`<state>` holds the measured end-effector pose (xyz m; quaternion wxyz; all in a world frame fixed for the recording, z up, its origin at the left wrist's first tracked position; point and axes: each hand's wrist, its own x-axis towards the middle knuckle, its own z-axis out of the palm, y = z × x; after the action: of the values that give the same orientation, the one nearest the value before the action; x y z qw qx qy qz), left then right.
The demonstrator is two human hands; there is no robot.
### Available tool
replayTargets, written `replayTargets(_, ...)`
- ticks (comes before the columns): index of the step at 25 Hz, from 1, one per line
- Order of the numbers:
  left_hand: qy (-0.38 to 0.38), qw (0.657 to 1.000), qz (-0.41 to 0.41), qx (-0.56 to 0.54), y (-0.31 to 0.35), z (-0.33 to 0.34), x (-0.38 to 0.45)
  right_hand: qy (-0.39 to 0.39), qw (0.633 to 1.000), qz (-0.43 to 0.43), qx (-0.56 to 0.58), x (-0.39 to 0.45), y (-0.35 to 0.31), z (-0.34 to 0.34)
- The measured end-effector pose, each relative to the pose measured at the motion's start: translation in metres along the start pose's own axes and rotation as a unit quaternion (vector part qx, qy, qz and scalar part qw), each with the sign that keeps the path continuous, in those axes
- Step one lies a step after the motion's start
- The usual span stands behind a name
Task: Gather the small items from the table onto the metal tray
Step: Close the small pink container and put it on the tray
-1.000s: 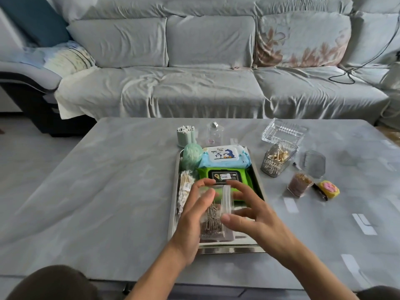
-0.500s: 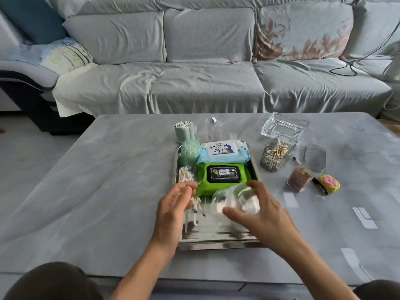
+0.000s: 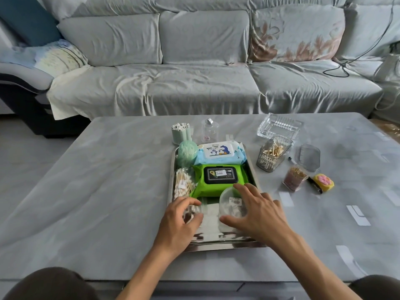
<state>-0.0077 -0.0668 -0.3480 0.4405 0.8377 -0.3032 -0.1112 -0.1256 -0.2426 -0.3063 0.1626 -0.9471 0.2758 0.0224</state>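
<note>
The metal tray [image 3: 218, 245] lies mid-table and carries a green wipes pack [image 3: 219, 178], a blue wipes pack [image 3: 219, 152], a pale green ball [image 3: 187, 153] and a bag of cotton swabs [image 3: 183, 185]. My right hand [image 3: 257, 213] spans a clear round container [image 3: 230, 205] on the tray's front part, thumb on its near side and fingers over its far side. My left hand [image 3: 179, 219] holds a small clear box [image 3: 193, 210] at the tray's front left, between thumb and fingers; its contents are mostly hidden.
Behind the tray stand a cup of swabs [image 3: 180, 132] and a glass bottle [image 3: 209, 131]. To the right are a crystal dish [image 3: 279, 126], a clear swab box [image 3: 272, 155], a clear lid [image 3: 309, 156], a toothpick jar [image 3: 294, 178], a pen [image 3: 315, 185] and a yellow-pink item [image 3: 324, 182]. A sofa lies beyond.
The clear box that both hands held above the tray went down to the tray's front left with my left hand. My right hand took the round container and lowered it onto the tray.
</note>
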Motion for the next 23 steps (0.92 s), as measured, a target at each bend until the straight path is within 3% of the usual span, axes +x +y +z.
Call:
replayTargets(2, 0.019, 1.0, -0.002, -0.024, -0.002, -0.004, -0.001, 0.031, 0.997, -0.012, 0.063, -0.002, 0.004, 0.001)
replayTargets(4, 0.057, 0.998, 0.004, -0.036, 0.009, -0.001, 0.0, 0.112, 0.978, 0.01, 0.178, 0.0, 0.018, -0.006)
replayTargets(7, 0.079, 0.993, 0.069, -0.062, 0.05, 0.015, 0.005, 0.251, 0.932, 0.104, 0.24, 0.006, 0.062, -0.022)
replayTargets(9, 0.042, 0.99, 0.12, -0.063, 0.083, 0.033, 0.012, 0.295, 0.908, 0.183, 0.236, 0.006, 0.102, -0.029)
replayTargets(13, -0.05, 0.983, 0.178, 0.021, 0.129, 0.087, 0.041, 0.259, 0.912, 0.254, 0.189, 0.018, 0.158, -0.031)
replayTargets(17, -0.119, 0.966, 0.189, 0.132, 0.143, 0.138, 0.078, 0.198, 0.965, 0.148, 0.085, 0.042, 0.161, -0.022)
replayTargets(21, -0.2, 0.942, 0.191, 0.192, 0.146, 0.184, 0.109, 0.111, 0.964, 0.23, 0.079, 0.05, 0.19, -0.021)
replayTargets(23, -0.241, 0.931, 0.192, 0.197, 0.151, 0.201, 0.121, 0.109, 0.961, 0.244, 0.076, 0.049, 0.202, -0.019)
